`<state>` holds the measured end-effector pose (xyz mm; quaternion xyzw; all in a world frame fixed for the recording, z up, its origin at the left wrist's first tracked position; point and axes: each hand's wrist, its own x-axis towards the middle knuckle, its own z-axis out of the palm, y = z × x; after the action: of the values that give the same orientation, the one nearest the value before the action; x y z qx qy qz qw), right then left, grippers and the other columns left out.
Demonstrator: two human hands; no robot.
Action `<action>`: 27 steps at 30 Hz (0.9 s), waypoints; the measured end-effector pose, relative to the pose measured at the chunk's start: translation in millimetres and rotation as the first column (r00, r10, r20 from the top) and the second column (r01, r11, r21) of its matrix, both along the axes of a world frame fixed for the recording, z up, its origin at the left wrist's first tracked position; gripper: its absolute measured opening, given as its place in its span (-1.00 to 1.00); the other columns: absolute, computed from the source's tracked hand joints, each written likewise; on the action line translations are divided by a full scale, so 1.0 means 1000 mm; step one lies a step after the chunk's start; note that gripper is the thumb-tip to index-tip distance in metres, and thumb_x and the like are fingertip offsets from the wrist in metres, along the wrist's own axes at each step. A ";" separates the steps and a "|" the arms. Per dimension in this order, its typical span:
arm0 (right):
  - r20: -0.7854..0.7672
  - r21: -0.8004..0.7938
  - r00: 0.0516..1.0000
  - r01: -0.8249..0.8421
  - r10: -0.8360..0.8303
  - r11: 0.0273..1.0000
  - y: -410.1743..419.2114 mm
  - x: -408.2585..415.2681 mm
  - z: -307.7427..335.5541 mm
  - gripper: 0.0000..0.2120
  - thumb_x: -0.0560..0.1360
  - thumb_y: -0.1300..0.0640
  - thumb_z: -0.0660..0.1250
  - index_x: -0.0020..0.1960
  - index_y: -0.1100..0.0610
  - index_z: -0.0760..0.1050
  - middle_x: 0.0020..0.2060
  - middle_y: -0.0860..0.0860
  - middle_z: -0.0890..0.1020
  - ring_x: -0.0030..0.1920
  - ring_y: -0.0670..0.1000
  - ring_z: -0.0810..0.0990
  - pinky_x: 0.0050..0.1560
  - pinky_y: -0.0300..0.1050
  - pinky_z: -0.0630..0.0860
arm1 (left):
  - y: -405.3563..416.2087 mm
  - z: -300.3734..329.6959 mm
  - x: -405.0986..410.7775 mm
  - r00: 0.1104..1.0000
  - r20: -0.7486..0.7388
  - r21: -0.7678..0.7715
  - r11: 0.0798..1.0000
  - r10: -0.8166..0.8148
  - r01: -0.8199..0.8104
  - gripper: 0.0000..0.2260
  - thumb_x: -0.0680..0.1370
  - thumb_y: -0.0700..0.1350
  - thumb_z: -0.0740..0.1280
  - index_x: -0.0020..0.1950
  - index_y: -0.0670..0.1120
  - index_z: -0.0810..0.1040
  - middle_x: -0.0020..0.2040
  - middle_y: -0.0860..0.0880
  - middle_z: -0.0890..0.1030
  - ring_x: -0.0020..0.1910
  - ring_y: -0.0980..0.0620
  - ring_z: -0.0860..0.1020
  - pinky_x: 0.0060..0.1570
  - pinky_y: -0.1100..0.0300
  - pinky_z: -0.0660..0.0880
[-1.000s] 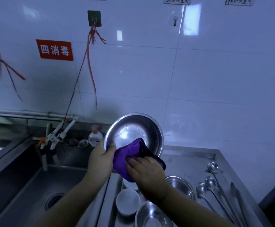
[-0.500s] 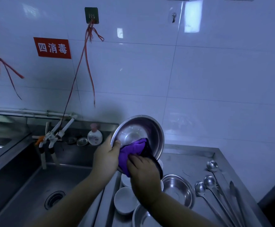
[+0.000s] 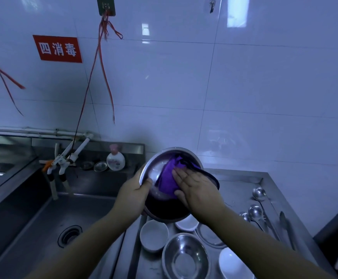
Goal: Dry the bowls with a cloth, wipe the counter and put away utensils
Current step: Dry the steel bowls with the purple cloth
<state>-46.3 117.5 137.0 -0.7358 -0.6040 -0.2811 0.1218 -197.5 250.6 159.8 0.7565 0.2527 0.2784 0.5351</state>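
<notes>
Left hand (image 3: 133, 195) grips the steel bowl (image 3: 164, 190) by its rim, now tipped lower over the table (image 3: 242, 179); right hand (image 3: 197, 191), fingers flat, has pushed the purple cloth (image 3: 168, 178) deeper inside. Drying continues, likely nearly done. Bowl smooth, shiny, round; cloth soft, bunched. White bowls (image 3: 154, 235), ladles (image 3: 257, 213) wait.

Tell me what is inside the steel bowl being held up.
A purple cloth, pressed flat by the right hand, lies inside the bowl. The bowl's surface beneath cloth and hand is hidden.
</notes>
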 end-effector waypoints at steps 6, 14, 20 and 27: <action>-0.229 -0.053 0.972 -0.065 0.052 0.996 0.013 -0.021 -0.008 -0.56 0.46 0.15 0.37 0.32 0.21 0.48 0.34 0.18 0.46 0.29 0.27 0.46 0.25 0.22 0.41 | -0.015 -0.003 0.004 0.999 -0.024 -0.026 0.999 -0.047 0.047 -0.69 0.62 -0.08 0.17 0.05 0.39 0.46 -0.27 -0.12 0.64 -0.45 -0.18 0.59 -0.57 0.12 0.49; -0.198 -0.085 0.948 -0.268 0.247 0.960 0.000 -0.033 -0.025 -0.81 0.24 0.18 0.55 -0.15 0.08 0.68 0.15 0.01 0.63 0.01 0.13 0.62 -0.15 0.01 0.59 | -0.004 -0.005 0.001 0.999 0.010 -0.020 0.999 -0.039 0.039 -0.72 0.62 -0.15 0.16 0.13 0.18 0.56 -0.11 0.09 0.68 -0.16 0.12 0.64 -0.17 0.18 0.52; 0.195 -0.186 0.971 -0.104 0.140 0.977 -0.021 -0.012 0.007 -0.83 0.19 0.12 0.52 -0.24 -0.03 0.61 -0.03 -0.07 0.65 -0.22 0.07 0.56 -0.28 -0.10 0.45 | 0.001 0.004 -0.004 0.998 -0.034 -0.067 0.996 -0.053 0.050 -0.73 0.59 -0.14 0.19 0.03 0.22 0.57 -0.28 0.05 0.66 -0.44 -0.02 0.61 -0.61 0.21 0.42; 0.169 0.347 0.983 -0.130 0.074 0.929 -0.017 0.008 0.028 -0.91 0.40 0.30 0.41 -0.13 0.16 0.63 -0.10 0.09 0.65 -0.16 0.11 0.41 -0.25 -0.02 0.42 | 0.001 0.010 -0.004 0.995 -0.084 -0.086 0.995 -0.051 0.044 -0.68 0.51 -0.24 0.18 -0.12 0.15 0.60 -0.41 0.03 0.60 -0.54 0.06 0.54 -0.58 0.20 0.40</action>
<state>-38.3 100.4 165.0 -0.6452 -0.5880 -0.4347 0.2213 -201.0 251.2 169.4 0.7505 0.2688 0.2218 0.5615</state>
